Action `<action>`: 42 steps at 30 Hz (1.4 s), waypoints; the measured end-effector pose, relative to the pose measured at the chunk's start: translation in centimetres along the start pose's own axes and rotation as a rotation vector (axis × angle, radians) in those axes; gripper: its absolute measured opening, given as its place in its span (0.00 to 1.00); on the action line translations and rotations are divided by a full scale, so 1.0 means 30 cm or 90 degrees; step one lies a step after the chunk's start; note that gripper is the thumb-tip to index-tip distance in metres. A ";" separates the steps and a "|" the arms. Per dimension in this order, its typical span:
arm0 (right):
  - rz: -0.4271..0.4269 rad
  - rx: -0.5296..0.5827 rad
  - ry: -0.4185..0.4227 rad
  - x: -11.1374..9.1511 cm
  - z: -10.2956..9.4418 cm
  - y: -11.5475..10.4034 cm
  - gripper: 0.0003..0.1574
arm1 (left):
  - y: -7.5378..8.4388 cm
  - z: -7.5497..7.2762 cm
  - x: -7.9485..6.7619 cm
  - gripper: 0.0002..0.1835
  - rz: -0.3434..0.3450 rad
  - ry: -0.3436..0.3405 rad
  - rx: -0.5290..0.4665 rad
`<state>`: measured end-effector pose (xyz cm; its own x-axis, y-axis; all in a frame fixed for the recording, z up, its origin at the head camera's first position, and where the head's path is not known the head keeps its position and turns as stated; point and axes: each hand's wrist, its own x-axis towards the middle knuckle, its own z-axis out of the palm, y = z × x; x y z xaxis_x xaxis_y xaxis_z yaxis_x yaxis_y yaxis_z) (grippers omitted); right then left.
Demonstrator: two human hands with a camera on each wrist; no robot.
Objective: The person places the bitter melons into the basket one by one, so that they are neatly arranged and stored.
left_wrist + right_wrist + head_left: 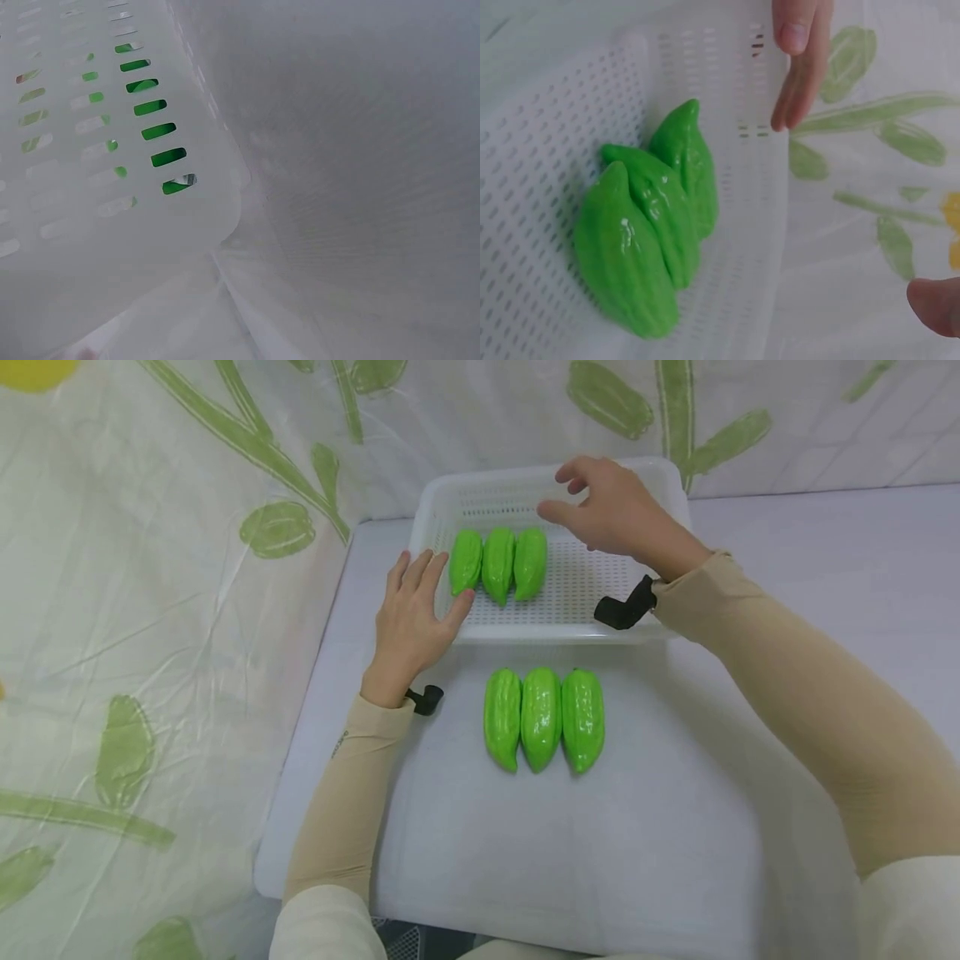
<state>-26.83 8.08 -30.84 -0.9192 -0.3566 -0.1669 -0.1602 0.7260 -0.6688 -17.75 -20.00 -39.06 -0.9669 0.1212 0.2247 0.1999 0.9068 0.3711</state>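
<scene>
1. Currently, taking the middle of the white basket (525,633) as the dial's centre, three green ribbed vegetables (498,564) lie side by side on its floor towards 9 o'clock.
2. Outside, at 6 o'clock, three more green vegetables (541,718) lie in a row on the white table (652,827), just apart from the basket's near wall.
3. At 8 o'clock, the left hand (411,622) holds nothing; its fingers are spread and reach over the basket's rim beside the inner row. Whether they touch the rim, I cannot tell.
4. Towards 2 o'clock, the right hand (611,508) hovers over the basket, empty too, its fingers loosely bent and its thumb apart from them. The two hands are well apart.
5. As for progress, I judge the work to be about halfway: three pieces sit neatly inside, and the three on the table seem to be what is left. No piece is in either hand.
</scene>
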 end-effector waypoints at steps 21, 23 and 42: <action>-0.060 0.047 0.074 -0.308 0.026 0.081 0.43 | 0.010 0.001 -0.003 0.39 0.008 -0.007 0.003; -0.057 0.049 0.081 -0.339 0.032 0.093 0.42 | 0.012 0.001 -0.002 0.39 0.009 -0.008 0.004; -0.068 0.075 0.120 -0.471 0.070 0.151 0.36 | 0.014 -0.006 0.001 0.39 -0.001 -0.015 0.001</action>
<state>-13.79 15.17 -33.04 -0.9520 -0.3033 0.0407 -0.2274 0.6123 -0.7572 -17.66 -19.69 -38.74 -0.9706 0.1296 0.2030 0.1985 0.9076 0.3700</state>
